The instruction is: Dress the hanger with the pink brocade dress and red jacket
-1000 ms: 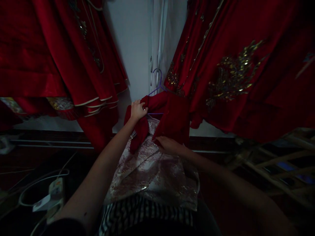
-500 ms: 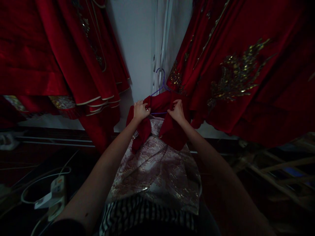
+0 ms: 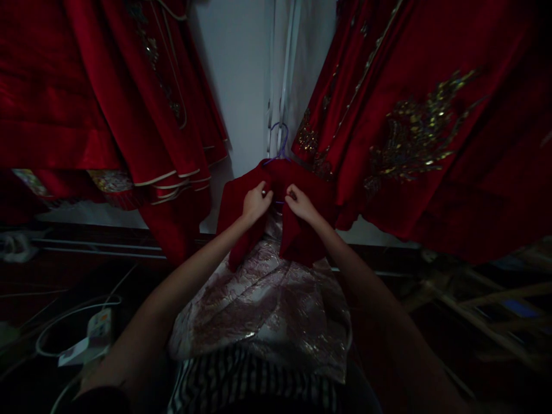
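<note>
A short red jacket hangs on a purple hanger in front of me. My left hand pinches the jacket's left front edge near the neck. On the opposite front edge, my right hand has its fingers closed on the red cloth. Between the two edges the hanger's lower bar shows as a thin purple line. Below the jacket spreads a shiny pale pink brocade skirt with a metallic pattern; how it joins the hanger is hidden.
Red garments with gold trim hang at left and right. Behind the hanger stands a white wall with metal rails. A white power strip with cables lies low left; wooden slats lie low right.
Both hands have moved inward, closer together, drawing the jacket's front edges toward each other. The jacket's shoulders now lie over the hanger's arms, covering more of it.
</note>
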`<state>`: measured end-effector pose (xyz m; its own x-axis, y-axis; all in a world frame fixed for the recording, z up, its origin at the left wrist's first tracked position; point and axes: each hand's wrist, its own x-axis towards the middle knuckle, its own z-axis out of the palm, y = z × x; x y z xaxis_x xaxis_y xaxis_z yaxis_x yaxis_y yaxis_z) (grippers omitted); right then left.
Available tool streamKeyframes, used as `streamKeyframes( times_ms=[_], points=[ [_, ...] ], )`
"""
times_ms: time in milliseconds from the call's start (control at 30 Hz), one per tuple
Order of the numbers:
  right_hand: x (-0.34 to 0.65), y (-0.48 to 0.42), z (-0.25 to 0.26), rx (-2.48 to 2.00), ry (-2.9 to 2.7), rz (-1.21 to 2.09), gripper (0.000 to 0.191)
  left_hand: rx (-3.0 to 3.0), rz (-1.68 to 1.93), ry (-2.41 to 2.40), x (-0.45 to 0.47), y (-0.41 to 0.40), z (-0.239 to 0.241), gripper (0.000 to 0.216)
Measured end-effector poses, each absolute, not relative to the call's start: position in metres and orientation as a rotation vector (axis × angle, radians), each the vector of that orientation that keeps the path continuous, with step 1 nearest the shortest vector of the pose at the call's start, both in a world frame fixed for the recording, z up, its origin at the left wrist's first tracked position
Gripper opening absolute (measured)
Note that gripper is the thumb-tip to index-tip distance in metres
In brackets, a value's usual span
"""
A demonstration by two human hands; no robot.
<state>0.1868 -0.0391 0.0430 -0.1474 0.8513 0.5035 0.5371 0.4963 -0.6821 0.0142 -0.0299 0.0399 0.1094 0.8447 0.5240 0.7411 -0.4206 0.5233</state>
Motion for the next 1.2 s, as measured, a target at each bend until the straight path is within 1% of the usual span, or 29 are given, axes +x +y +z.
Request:
streamKeyframes(
  times_ms=[133, 233, 300, 367, 467, 567, 667, 833, 1000, 1200],
  points=[
    [0.187, -0.046, 0.044, -1.039, -1.832, 0.700, 0.008, 2.352, 1.095, 1.298, 0.037, -0.041, 0.036, 0.028],
    [0.194, -0.048, 0.039, -1.006, -1.726, 0.825, 0.013, 2.322, 1.104, 1.197, 0.037, -0.045, 0.025, 0.030],
    [0.195, -0.049, 0.035, -0.994, -1.660, 0.907, 0.018, 2.167, 1.201, 1.186, 0.035, -0.044, 0.018, 0.030],
    [0.193, -0.050, 0.030, -0.973, -1.596, 0.962, 0.021, 1.921, 1.251, 1.140, 0.034, -0.043, 0.012, 0.025],
    [0.189, -0.052, 0.026, -0.940, -1.544, 0.971, 0.023, 1.557, 1.204, 1.053, 0.033, -0.044, 0.007, 0.023],
    [0.189, -0.051, 0.023, -0.940, -1.536, 0.996, 0.022, 1.430, 1.194, 1.043, 0.031, -0.046, 0.006, 0.026],
    [0.192, -0.049, 0.022, -0.918, -1.540, 0.948, 0.023, 1.529, 1.233, 1.008, 0.026, -0.045, 0.007, 0.022],
    [0.197, -0.051, 0.020, -0.858, -1.631, 0.797, 0.026, 1.901, 1.273, 0.979, 0.020, -0.041, 0.009, 0.019],
    [0.194, -0.056, 0.019, -0.848, -1.655, 0.707, 0.023, 2.196, 1.153, 1.032, 0.018, -0.037, 0.014, 0.018],
    [0.186, -0.060, 0.022, -0.957, -1.714, 0.420, 0.014, 2.490, 1.042, 1.109, 0.013, -0.040, 0.027, 0.020]
  ],
)
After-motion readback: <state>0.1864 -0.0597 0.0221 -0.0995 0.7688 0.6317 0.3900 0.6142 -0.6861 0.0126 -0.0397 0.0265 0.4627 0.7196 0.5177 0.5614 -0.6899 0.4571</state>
